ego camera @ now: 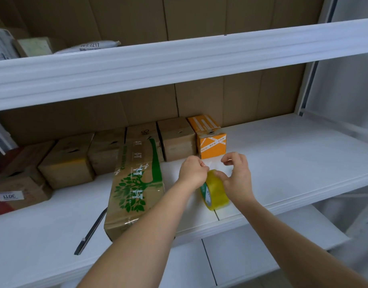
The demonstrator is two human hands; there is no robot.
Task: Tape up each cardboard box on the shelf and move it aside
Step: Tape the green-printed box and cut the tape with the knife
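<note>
Far left on the white metal shelf (283, 163) there's a row of plain brown cardboard boxes (68, 161) along the back. A dark slim blade-like tool (91, 229) lies just beside the long brown carton with the green tree print (135, 183). The left hand (192, 170) pinches clear tape pulled off the yellow-tinted tape roll (215, 191), while the right hand (237, 173) grips the roll. A small orange box (210, 140) sits behind them.

You see a white metal shelf (283, 163) backed by plain brown cardboard. The long brown cardboard box (135, 183) carries a green leafy tree print. The small orange carton (212, 142) has white crossed strips. Your tape roll (215, 191) is translucent yellow with a green-and-white core. The slim knife (91, 231) is dark grey.
</note>
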